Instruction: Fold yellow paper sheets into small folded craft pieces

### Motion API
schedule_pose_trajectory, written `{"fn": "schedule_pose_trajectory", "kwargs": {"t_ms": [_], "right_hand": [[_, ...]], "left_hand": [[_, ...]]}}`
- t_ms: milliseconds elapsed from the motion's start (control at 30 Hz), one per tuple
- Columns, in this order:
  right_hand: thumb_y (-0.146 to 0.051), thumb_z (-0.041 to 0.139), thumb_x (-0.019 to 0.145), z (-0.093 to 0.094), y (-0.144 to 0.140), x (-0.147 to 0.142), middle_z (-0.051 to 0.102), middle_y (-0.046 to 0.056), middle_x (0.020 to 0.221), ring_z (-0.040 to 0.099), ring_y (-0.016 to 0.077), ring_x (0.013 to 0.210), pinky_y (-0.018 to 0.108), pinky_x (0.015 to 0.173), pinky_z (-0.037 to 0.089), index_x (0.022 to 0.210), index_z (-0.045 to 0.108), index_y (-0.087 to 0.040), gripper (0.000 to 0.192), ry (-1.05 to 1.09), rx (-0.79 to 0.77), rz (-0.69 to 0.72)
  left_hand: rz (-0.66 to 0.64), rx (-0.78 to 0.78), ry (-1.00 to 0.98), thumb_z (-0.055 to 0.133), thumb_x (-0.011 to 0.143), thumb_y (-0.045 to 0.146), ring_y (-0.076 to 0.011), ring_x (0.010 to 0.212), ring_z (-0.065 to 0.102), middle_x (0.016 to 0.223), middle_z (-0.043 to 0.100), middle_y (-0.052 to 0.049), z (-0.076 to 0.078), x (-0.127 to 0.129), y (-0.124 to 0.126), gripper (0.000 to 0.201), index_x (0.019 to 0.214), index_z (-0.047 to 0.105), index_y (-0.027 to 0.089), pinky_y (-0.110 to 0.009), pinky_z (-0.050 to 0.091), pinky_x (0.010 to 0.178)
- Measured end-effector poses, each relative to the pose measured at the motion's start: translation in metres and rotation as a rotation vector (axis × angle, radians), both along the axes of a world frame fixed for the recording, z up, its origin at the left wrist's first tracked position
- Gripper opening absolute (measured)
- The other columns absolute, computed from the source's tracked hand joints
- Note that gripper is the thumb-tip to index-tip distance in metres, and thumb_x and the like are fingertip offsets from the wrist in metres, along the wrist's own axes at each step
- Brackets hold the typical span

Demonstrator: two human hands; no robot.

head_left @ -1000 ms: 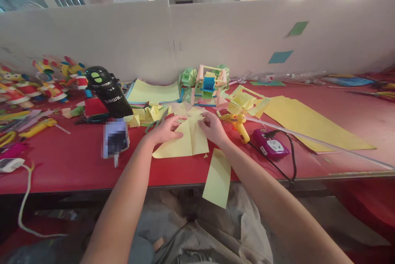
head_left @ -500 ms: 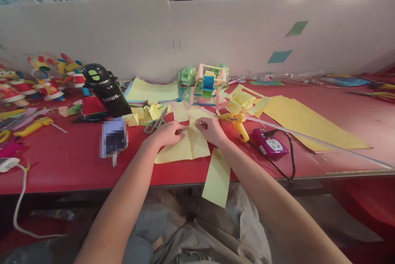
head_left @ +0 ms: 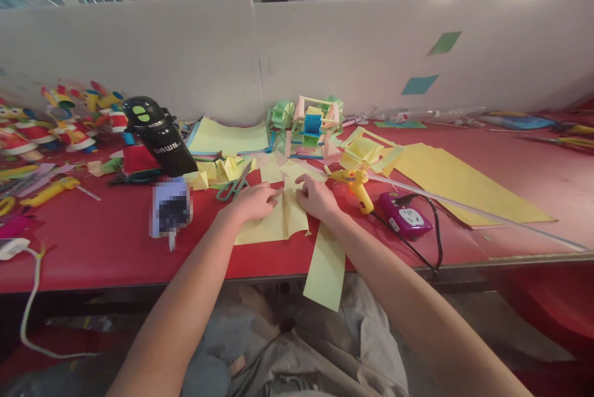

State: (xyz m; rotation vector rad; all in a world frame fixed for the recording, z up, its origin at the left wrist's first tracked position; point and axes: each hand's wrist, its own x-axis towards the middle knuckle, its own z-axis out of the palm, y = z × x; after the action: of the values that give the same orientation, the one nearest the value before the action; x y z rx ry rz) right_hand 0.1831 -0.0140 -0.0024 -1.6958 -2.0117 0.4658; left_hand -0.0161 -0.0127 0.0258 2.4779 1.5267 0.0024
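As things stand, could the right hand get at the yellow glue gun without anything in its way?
Probably yes. The right hand rests on the yellow folded paper, and the glue gun lies just to its right on bare red table, with nothing between them.

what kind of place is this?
Likely a paper-craft workbench in a shared workshop: both hands press on yellow paper on a red table, beside a glue gun, scissors and a finished paper model.
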Motion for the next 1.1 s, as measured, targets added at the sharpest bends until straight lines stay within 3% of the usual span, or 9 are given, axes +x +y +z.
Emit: {"fn": "schedule_pose_trajectory", "kwargs": {"t_ms": [200,400,533,667,833,1100], "right_hand": [[-0.022,0.047,0.088,0.000,-0.002,-0.003,0.067,0.005,0.086,0.058,0.0202,0.078,0.025,0.056,0.030,0.117,0.056,-0.023,0.030,-0.111,0.003,-0.001],[-0.019,0.049,0.085,0.002,-0.005,-0.004,0.067,0.003,0.081,0.057,0.0191,0.073,0.026,0.054,0.027,0.109,0.058,-0.023,0.027,-0.130,0.001,0.003],[-0.026,0.053,0.086,0.004,-0.005,-0.001,0.064,0.000,0.074,0.055,0.0171,0.068,0.025,0.055,0.029,0.103,0.056,-0.022,0.018,0.014,0.008,-0.006],[-0.041,0.059,0.083,0.004,-0.004,0.003,0.058,-0.004,0.063,0.053,0.0151,0.061,0.025,0.058,0.035,0.097,0.053,-0.022,0.024,0.249,0.027,0.015],[-0.031,0.056,0.079,0.003,-0.003,0.006,0.048,-0.009,0.053,0.045,0.0124,0.052,0.024,0.056,0.035,0.093,0.050,-0.022,0.017,0.458,0.005,0.116],[-0.026,0.054,0.079,-0.004,0.004,0.006,0.050,-0.007,0.054,0.044,0.0128,0.053,0.025,0.057,0.036,0.085,0.052,-0.021,0.008,0.418,0.016,0.117]], "left_hand": [[0.018,-0.011,0.022,0.040,0.094,0.037,-0.0281,0.110,0.063,0.127,0.062,-0.008,0.003,0.002,0.000,0.049,0.140,0.056,0.033,-0.035,0.048,0.089],[0.018,0.000,0.064,0.039,0.095,0.037,-0.0280,0.109,0.064,0.127,0.063,-0.007,0.004,0.003,0.001,0.048,0.140,0.056,0.035,-0.035,0.048,0.089],[0.036,0.013,0.030,0.038,0.095,0.038,-0.0281,0.108,0.065,0.127,0.064,-0.007,0.000,0.003,-0.001,0.049,0.141,0.055,0.034,-0.036,0.048,0.089],[0.050,0.036,-0.055,0.042,0.095,0.036,-0.0293,0.109,0.064,0.129,0.063,-0.009,-0.005,0.002,-0.001,0.049,0.141,0.055,0.031,-0.037,0.047,0.091],[0.077,0.102,-0.132,0.044,0.095,0.031,-0.0255,0.104,0.065,0.120,0.065,-0.009,-0.006,0.003,-0.001,0.045,0.138,0.059,0.028,-0.034,0.047,0.087],[0.071,0.122,-0.068,0.042,0.097,0.041,-0.0251,0.093,0.067,0.107,0.065,-0.010,-0.004,0.005,-0.003,0.037,0.111,0.072,0.023,-0.033,0.047,0.077]]}}
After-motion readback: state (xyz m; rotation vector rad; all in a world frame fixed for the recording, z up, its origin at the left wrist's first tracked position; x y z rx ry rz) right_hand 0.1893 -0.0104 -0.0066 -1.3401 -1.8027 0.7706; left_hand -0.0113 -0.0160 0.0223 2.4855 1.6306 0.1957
